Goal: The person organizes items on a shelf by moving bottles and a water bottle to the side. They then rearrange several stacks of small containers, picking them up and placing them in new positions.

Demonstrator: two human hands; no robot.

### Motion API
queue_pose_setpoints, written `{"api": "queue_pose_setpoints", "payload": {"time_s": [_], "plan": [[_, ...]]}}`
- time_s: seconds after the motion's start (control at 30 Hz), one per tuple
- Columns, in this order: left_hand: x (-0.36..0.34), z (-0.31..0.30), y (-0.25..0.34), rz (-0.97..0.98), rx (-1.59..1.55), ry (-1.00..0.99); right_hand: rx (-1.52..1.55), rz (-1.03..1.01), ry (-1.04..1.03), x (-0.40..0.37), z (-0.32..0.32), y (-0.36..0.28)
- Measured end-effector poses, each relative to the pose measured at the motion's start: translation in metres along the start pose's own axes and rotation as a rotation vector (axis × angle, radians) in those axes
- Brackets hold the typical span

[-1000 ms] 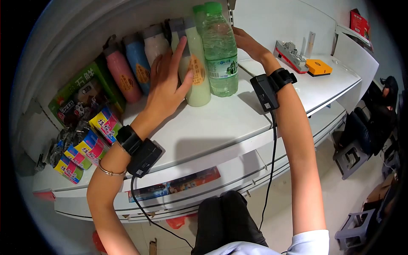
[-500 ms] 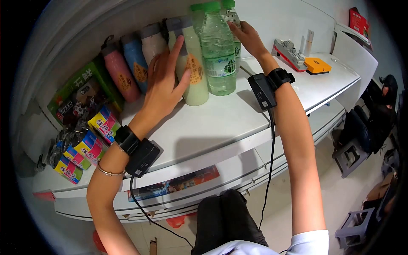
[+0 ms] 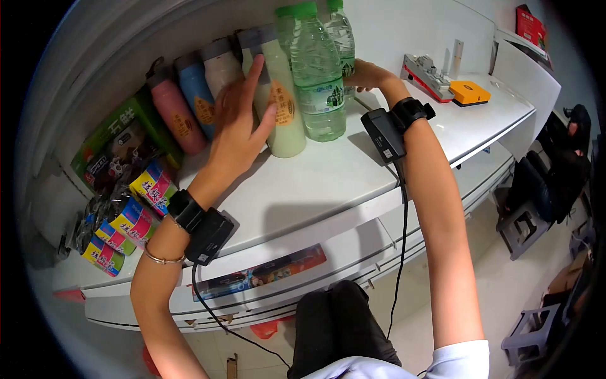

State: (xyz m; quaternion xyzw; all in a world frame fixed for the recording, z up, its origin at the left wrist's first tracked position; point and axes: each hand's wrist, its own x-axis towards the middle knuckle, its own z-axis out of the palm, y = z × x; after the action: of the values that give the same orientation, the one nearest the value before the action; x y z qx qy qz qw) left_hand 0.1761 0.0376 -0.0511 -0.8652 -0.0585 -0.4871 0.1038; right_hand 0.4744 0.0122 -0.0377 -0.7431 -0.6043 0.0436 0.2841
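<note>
My left hand (image 3: 235, 129) is open, its fingers spread against the pale green bottle (image 3: 287, 117) and in front of the beige bottle (image 3: 221, 63). A blue bottle (image 3: 194, 88) and a pink bottle (image 3: 177, 114) stand left of it. Just right of the pale green one is a clear water bottle (image 3: 320, 88) with a green cap, and more green-capped bottles stand behind. My right hand (image 3: 374, 77) is at the side of the rear right water bottle (image 3: 342, 38). Its fingertips are hidden behind the bottles, and I cannot tell whether they grip it.
Several rolls of bags (image 3: 136, 218) and a green box (image 3: 104, 145) lie at the left of the white counter (image 3: 303, 189). A red-and-grey metal tool (image 3: 426, 76) and an orange box (image 3: 468, 93) sit at the right. Grey stools (image 3: 533, 230) stand on the floor, a person near them.
My right hand has come down from the upper part of the rear right water bottle to its lower side. My left hand stays spread at the pale green bottle.
</note>
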Motion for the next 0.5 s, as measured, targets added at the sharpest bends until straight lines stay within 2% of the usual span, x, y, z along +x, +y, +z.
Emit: {"api": "queue_pose_setpoints", "payload": {"time_s": [0.1,0.2,0.4,0.5], "plan": [[0.0,0.0,0.0,0.009,0.004,0.002,0.125,0.062,-0.023,0.005,0.002,0.003],[0.001,0.001,0.001,0.024,0.02,0.015,0.274,0.037,0.062,0.017,0.016,0.012],[0.001,0.001,-0.001,0.026,0.01,0.019,0.201,-0.017,0.071,0.031,0.025,0.012],[0.001,0.001,-0.001,0.042,0.017,0.021,0.178,0.038,0.109,0.022,0.025,0.007]]}}
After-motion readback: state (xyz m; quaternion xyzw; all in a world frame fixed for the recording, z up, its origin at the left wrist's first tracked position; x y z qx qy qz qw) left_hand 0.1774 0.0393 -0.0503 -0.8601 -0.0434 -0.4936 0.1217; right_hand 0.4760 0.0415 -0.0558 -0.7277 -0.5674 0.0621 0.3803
